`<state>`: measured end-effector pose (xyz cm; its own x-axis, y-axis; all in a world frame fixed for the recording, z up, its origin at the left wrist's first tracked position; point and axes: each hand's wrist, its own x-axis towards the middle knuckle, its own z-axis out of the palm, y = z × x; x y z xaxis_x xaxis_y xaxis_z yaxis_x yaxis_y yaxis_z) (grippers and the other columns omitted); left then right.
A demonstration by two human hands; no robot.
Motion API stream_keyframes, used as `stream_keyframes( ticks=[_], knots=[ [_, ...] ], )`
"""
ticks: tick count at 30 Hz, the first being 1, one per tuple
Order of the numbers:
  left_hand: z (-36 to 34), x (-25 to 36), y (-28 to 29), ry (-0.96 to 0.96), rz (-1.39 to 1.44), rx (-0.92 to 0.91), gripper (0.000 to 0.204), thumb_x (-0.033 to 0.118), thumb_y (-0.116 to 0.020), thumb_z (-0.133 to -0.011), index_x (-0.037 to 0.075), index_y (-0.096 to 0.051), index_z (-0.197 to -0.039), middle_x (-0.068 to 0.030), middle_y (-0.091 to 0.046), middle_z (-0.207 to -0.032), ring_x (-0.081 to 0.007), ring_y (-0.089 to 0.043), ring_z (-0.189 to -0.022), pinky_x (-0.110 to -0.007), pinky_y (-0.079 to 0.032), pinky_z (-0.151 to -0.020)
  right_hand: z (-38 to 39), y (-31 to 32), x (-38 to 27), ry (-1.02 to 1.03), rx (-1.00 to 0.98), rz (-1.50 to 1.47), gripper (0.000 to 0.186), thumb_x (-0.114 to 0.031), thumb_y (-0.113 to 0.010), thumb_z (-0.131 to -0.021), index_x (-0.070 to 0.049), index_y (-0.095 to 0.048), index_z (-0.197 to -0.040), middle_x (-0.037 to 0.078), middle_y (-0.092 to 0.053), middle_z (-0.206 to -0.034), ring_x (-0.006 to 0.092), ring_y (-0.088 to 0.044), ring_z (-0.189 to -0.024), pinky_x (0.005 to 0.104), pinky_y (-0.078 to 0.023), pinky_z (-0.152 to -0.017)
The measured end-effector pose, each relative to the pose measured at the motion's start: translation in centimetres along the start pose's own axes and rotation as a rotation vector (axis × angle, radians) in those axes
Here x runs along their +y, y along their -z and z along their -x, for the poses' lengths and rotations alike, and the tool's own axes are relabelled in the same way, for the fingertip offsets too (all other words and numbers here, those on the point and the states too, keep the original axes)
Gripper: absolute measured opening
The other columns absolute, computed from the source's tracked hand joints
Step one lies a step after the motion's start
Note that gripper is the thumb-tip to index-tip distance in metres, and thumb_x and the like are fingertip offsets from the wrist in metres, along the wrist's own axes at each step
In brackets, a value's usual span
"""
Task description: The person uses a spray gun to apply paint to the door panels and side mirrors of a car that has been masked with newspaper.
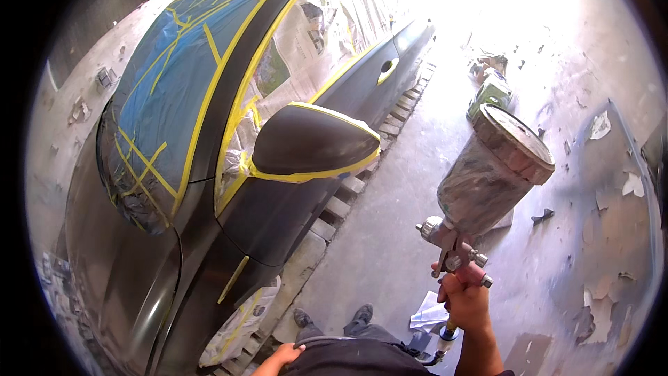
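Note:
My right hand [465, 303] is wrapped round the handle of a paint spray gun [456, 256], which I hold upright at the lower right. On top of the gun sits a large, paint-stained cup [487, 174] with a round lid. An air hose fitting [447, 334] hangs below the grip. At the bottom, my left hand [284, 356] rests by my waist, its fingers extended against my dark shirt, with nothing seen in it. Left of the gun stands a dark car [278, 216], its mirror [313, 141] edged with yellow tape and the gun's nozzle apart from it.
Blue film [163, 97] and yellow tape cover the windscreen. Newspaper and plastic sheeting [320, 35] mask the side window. Grey blocks or slats [323, 228] line the floor beside the car. Paper scraps [428, 312] and debris lie about, with a greenish object [490, 90] behind the cup.

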<state>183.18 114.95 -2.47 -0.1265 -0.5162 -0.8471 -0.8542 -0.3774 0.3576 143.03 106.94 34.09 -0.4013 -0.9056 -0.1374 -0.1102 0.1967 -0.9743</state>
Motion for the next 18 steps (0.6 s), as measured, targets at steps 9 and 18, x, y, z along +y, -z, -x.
stream_keyframes(
  ticks=[9, 18],
  knots=[
    [-2.4, -6.3, 2.5, 0.042, 0.168, -0.204, 0.055, 0.053, -0.054, -0.086, 0.005, -0.064, -0.11, -0.0207, -0.065, -0.104, -0.029, -0.062, -0.099, -0.038, -0.046, -0.084, 2.7, -4.8, -0.2, 0.031, 0.105, 0.016, 0.022, -0.01, -0.05, -0.088, -0.002, -0.061, -0.106, 0.001, -0.056, -0.062, 0.0038, -0.047, -0.048, 0.0187, -0.033, -0.041],
    [0.2, -9.0, 6.1, 0.202, 0.211, -0.206, 0.05, 0.047, -0.061, -0.085, 0.005, -0.065, -0.112, -0.0127, -0.066, -0.105, -0.0244, -0.062, -0.095, -0.037, -0.047, -0.083, 3.0, -10.7, 0.2, 0.032, -0.132, -0.071, 0.026, -0.013, -0.053, -0.089, -0.007, -0.063, -0.112, -0.002, -0.055, -0.059, 0.0029, -0.043, -0.047, 0.0195, -0.035, -0.043]
  ],
)
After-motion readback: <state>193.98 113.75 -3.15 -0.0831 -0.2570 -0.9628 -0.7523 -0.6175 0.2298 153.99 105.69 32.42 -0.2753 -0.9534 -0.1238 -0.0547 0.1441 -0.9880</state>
